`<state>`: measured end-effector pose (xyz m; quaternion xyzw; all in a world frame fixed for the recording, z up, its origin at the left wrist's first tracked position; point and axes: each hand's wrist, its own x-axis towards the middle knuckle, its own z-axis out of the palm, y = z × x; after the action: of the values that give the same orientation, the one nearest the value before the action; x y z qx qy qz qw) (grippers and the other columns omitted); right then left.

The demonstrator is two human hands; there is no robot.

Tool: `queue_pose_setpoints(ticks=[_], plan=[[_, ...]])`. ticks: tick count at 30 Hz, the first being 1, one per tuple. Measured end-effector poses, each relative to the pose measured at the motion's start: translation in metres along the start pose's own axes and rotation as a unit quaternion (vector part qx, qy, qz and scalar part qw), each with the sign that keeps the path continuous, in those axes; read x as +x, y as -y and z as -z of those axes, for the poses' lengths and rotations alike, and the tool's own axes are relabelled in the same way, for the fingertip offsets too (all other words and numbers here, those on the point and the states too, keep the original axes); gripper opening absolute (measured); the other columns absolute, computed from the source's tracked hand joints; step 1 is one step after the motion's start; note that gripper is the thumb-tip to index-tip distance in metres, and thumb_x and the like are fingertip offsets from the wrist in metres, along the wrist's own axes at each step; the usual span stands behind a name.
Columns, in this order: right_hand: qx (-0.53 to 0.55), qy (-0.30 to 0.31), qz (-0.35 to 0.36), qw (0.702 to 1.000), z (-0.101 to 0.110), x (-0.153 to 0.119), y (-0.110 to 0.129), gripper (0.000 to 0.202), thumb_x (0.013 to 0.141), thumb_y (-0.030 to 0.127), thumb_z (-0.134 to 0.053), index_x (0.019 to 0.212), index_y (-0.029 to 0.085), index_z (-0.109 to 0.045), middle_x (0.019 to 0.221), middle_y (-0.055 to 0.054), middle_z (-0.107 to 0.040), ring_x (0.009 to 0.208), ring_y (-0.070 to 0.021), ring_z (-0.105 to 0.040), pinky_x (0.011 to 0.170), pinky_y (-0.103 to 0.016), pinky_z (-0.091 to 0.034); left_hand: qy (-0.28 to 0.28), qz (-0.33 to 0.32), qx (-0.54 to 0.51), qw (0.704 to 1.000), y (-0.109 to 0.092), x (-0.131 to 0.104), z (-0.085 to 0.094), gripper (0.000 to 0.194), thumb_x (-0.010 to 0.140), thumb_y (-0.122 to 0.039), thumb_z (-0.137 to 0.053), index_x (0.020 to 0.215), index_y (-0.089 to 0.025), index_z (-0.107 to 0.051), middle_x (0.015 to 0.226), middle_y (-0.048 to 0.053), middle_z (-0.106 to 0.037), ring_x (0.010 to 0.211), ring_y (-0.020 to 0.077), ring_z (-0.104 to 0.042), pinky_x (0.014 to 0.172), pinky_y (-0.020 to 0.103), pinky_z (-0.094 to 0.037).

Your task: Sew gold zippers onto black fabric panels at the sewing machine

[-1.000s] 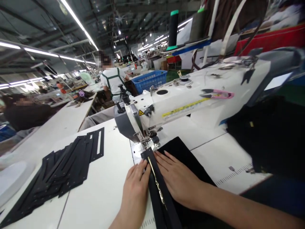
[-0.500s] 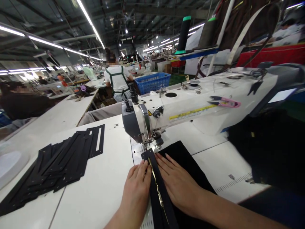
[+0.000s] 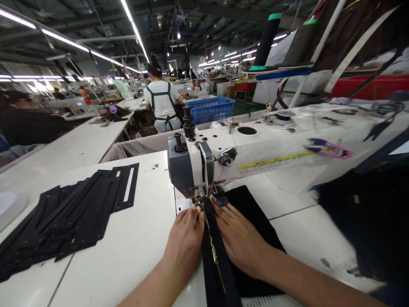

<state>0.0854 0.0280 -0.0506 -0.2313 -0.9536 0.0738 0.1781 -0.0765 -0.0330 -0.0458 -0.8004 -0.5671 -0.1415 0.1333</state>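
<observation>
A black fabric strip with a gold-toothed zipper and metal pull runs lengthwise under the head of a white sewing machine. Its far end lies at the presser foot, where the needle is hidden. On the strip's left edge my left hand has its fingers bent and drawn together, seemingly pinching the edge close to the foot. My right hand rests flat along the strip's right side, fingers stretched toward the foot. Beneath my right hand lies a larger black fabric panel.
To the left is a spread pile of black slotted pieces. Pink-handled thread snips lie on the machine arm. Thread cones stand behind it. Beyond are a blue basket and a person in a green-strapped apron.
The strip's far end has slid forward under the presser foot. My left fingers have bent more, and both hands remain beside the zipper. The view has shifted slightly.
</observation>
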Motion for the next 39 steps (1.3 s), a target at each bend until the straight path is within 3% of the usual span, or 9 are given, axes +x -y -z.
queue_pose_setpoints(ticks=[14,24,39], plan=[[0.034,0.022,0.0,0.999,0.0056,0.0015,0.0001,0.049,0.083,0.012,-0.038,0.132,0.012,-0.038,0.138,-0.013,-0.036,0.131,-0.0226,-0.023,0.107,-0.045,-0.023,-0.04,-0.021,0.066,0.997,-0.0018,-0.002,0.0013,0.034,0.086,-0.005,-0.026,0.105,-0.004,-0.055,0.106,0.018,-0.06,0.101,0.0242,-0.057,0.084,0.035,-0.049],[0.029,0.02,0.003,0.999,0.0041,0.0008,-0.002,0.051,0.082,0.011,-0.037,0.133,0.011,-0.035,0.138,-0.014,-0.035,0.131,-0.0225,-0.023,0.106,-0.045,-0.024,-0.03,-0.028,0.02,0.999,-0.0002,-0.0006,0.0023,0.034,0.089,-0.007,-0.025,0.105,-0.004,-0.055,0.108,0.018,-0.057,0.103,0.0239,-0.054,0.086,0.038,-0.047],[0.034,0.01,0.0,0.999,0.0029,0.0067,-0.0035,0.042,0.086,0.018,-0.039,0.126,0.01,-0.045,0.135,-0.015,-0.04,0.129,-0.0236,-0.026,0.107,-0.044,-0.021,-0.031,-0.019,-0.009,0.999,0.0069,0.0033,0.0027,0.027,0.086,-0.006,-0.036,0.106,-0.011,-0.054,0.1,0.014,-0.056,0.095,0.0233,-0.054,0.079,0.039,-0.051]])
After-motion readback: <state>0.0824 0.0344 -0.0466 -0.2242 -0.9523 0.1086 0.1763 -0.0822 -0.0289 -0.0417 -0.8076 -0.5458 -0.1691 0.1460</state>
